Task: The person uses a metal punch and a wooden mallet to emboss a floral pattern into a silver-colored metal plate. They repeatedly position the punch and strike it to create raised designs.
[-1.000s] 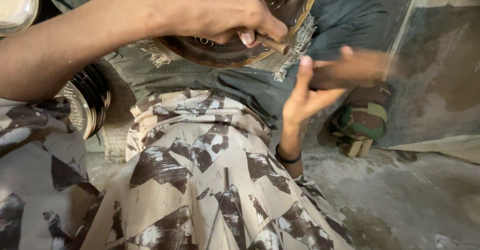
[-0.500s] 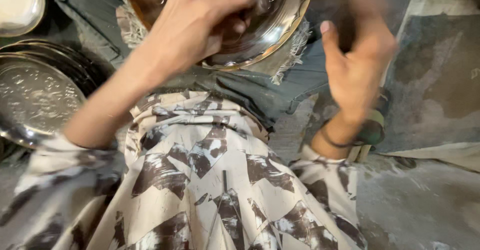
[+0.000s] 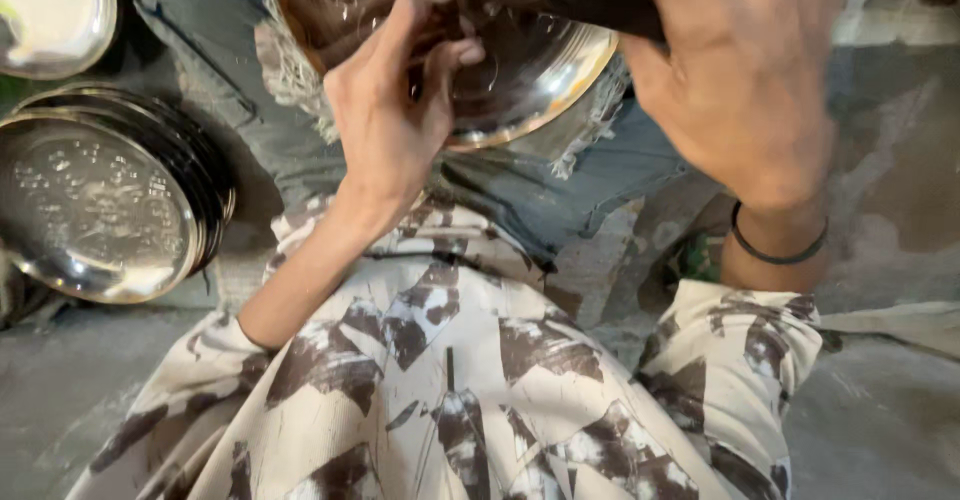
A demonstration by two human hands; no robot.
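On the lap, at twelve o'clock from the patterned shirt (image 3: 470, 400), a shiny embossed metal plate (image 3: 520, 70) rests tilted on the jeans (image 3: 590, 175). The left hand (image 3: 395, 110) presses curled fingers (image 3: 445, 65) against its face, while the right hand (image 3: 750, 70), with a black wristband (image 3: 778, 253), grips a dark, blurred object at its top. At nine o'clock a stack of metal plates (image 3: 95, 205) leans near the floor.
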